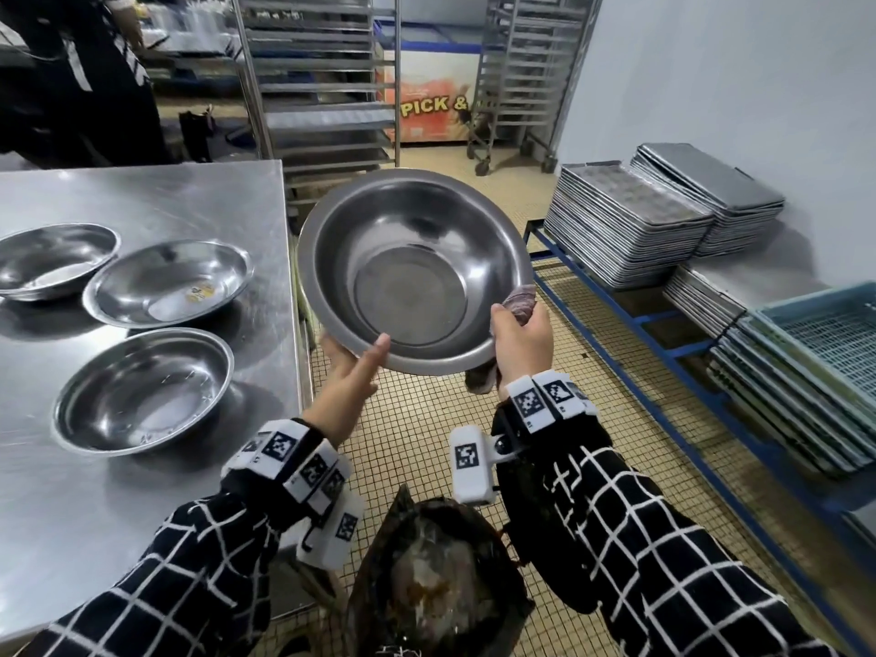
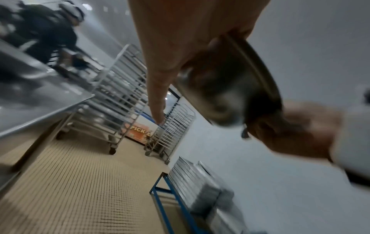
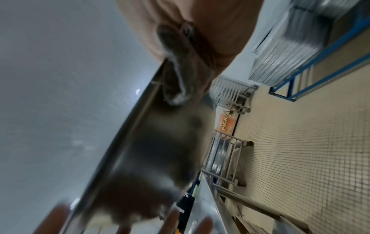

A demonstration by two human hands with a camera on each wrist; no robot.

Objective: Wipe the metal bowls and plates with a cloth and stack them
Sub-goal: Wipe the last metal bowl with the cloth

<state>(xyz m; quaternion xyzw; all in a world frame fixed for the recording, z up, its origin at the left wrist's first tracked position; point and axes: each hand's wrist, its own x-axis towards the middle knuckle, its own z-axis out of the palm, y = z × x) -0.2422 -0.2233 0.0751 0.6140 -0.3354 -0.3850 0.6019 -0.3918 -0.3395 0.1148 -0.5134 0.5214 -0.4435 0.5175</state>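
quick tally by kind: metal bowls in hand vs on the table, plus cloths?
Held bowl: 1, left hand and right hand on its rim
Bowls on the steel table: 3, at
Cloth: 1
Total: 5

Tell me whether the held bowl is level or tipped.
Tipped: the bowl faces the head camera, its whole inside showing, held by the left hand and right hand.
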